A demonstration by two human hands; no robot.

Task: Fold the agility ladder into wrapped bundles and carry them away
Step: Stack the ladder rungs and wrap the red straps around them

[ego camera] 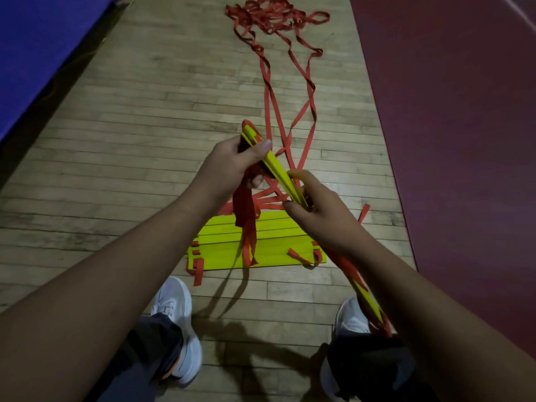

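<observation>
From the head camera, the left hand [232, 161] grips the top end of the held rungs [277, 169], with some red strap bunched under its fingers. The right hand [316, 210] pinches the same rungs lower down, toward 4 o'clock. The floor rungs [269, 242] lie flat at 6 o'clock. The loose straps [290, 111] run off to 12 o'clock. I think it works best to squeeze the rungs flat together and pull the strap tight around them.

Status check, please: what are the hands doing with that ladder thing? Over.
Left hand grips held rungs plus loose straps. Right hand pinches them lower down. Floor stack of rungs waits. Strap tangle ahead, not yet wrapped.
</observation>
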